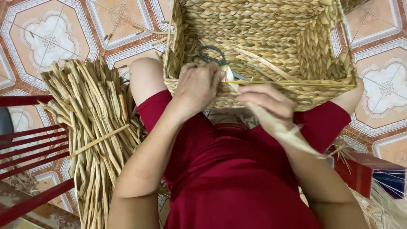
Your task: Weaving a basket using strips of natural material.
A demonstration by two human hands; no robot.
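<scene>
Woven basket (271, 46) sits on the lap, near rim toward the body; left hand (197, 87) clamps that rim, right hand (267, 104) is closed on a flat fibre strand (292, 138) w/ scissors (214, 55) inside; risk: strand could snap or slacken if tugged too hard.

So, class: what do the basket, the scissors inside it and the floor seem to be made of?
Basket: braided dried plant fibre, matte tan, seemingly like the tied bundle of stalks beside it; plaited strands show.
Scissors: dark loop handles, probably metal or plastic; blades mostly hidden.
Floor: patterned tiles, likely glazed ceramic, faintly glossy with grout lines.
</scene>
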